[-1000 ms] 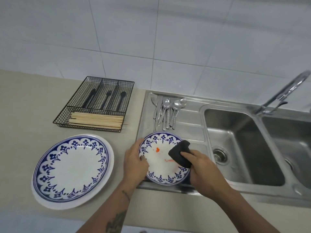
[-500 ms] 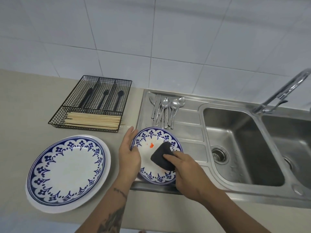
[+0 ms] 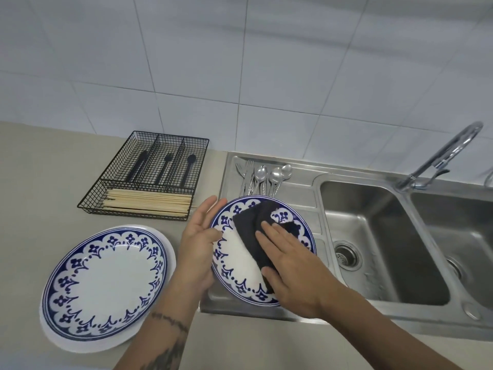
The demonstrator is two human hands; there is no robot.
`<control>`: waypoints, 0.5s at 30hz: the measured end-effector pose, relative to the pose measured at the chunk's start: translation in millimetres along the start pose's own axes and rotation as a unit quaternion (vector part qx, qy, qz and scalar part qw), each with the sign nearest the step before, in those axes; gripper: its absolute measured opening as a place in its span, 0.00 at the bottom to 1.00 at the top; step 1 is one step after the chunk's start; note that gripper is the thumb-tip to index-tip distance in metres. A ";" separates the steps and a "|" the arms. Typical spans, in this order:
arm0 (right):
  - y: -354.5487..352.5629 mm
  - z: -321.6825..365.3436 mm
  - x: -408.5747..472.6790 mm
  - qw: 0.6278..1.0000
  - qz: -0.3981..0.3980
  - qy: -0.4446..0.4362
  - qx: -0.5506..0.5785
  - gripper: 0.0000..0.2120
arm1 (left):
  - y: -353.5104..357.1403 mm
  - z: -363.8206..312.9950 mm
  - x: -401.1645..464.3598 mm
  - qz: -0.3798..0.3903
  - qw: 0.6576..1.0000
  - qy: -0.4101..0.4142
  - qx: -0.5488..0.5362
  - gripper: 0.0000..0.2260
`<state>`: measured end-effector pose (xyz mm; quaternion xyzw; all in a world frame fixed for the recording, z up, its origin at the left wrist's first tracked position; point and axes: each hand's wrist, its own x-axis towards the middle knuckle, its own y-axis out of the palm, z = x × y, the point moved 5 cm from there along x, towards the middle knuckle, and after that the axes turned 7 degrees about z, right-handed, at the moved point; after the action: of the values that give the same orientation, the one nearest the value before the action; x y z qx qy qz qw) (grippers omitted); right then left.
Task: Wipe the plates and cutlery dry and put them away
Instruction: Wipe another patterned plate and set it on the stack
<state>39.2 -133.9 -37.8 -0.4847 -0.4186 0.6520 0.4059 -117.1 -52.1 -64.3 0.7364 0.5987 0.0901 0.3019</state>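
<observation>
Low in the centre of the frame, the right hand point(image 3: 290, 265) now lies flat with its fingers straight, pressing a dark cloth point(image 3: 256, 231) across the small blue-patterned plate point(image 3: 237, 265); half a second ago the cloth was bunched under curled fingers near the plate's middle, and it has since spread out toward the upper rim. The orange smear that showed on the plate a second ago is no longer visible, either wiped off or hidden under the cloth, so this plate looks close to finished. The left hand point(image 3: 198, 244) steadies the plate at its left edge, thumb on the rim and fingers extended behind it, holding it tilted over the near part of the steel draining board point(image 3: 232, 297). To the lower left, the larger blue-patterned plate point(image 3: 106, 281) lies flat on the counter on a white mat, untouched throughout. Farther up, the metal forks and spoons point(image 3: 262, 177) lie on the draining board just beyond the small plate, not yet wiped. At upper left sits the black wire cutlery tray point(image 3: 149, 180), holding black utensils and chopsticks.
</observation>
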 end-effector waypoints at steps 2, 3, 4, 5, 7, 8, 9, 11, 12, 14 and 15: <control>-3.0 -2.4 -5.1 0.999 0.018 0.033 0.004 0.31 | 3.3 -5.9 1.0 0.004 1.000 0.000 -0.006 0.32; -5.7 -2.3 -7.7 0.998 0.018 0.052 -0.009 0.32 | 4.4 -8.0 1.3 0.003 1.000 0.002 -0.008 0.32; -8.0 -0.5 -10.3 0.997 0.019 0.068 -0.024 0.33 | 5.3 -9.3 1.3 0.000 1.000 0.002 -0.011 0.32; -9.9 3.4 -13.0 0.996 0.018 0.078 -0.030 0.34 | 6.4 -10.2 1.2 -0.002 1.000 0.002 -0.016 0.32; -12.3 11.2 -17.0 0.996 0.006 0.086 -0.026 0.33 | 9.0 -12.4 1.3 0.000 1.000 0.001 -0.020 0.32; -16.0 14.8 -17.4 0.997 -0.022 0.075 -0.027 0.33 | 10.2 -13.9 1.2 0.002 1.000 0.001 -0.020 0.32; -20.1 16.9 -16.4 0.996 -0.053 0.057 -0.036 0.32 | 11.8 -15.8 1.3 0.006 1.000 0.001 -0.020 0.32; -23.5 14.2 -8.6 0.995 -0.087 0.024 -0.037 0.32 | 16.6 -20.1 0.8 0.018 1.000 0.003 -0.016 0.32; -23.1 9.5 -2.9 0.996 -0.081 0.023 -0.026 0.33 | 19.8 -22.1 0.4 0.023 1.000 0.005 -0.012 0.32; -18.4 -3.3 6.4 0.997 -0.052 0.057 -0.005 0.36 | 25.3 -25.6 -0.6 0.021 1.000 0.014 -0.007 0.32; -16.2 -7.5 8.9 0.996 -0.044 0.079 -0.007 0.38 | 26.1 -27.5 -0.3 0.012 1.000 0.022 -0.008 0.32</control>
<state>46.7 -119.3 -26.5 -0.5184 -0.4111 0.5902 0.4625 -109.2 -45.7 -27.7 0.7393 0.5953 0.1148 0.2930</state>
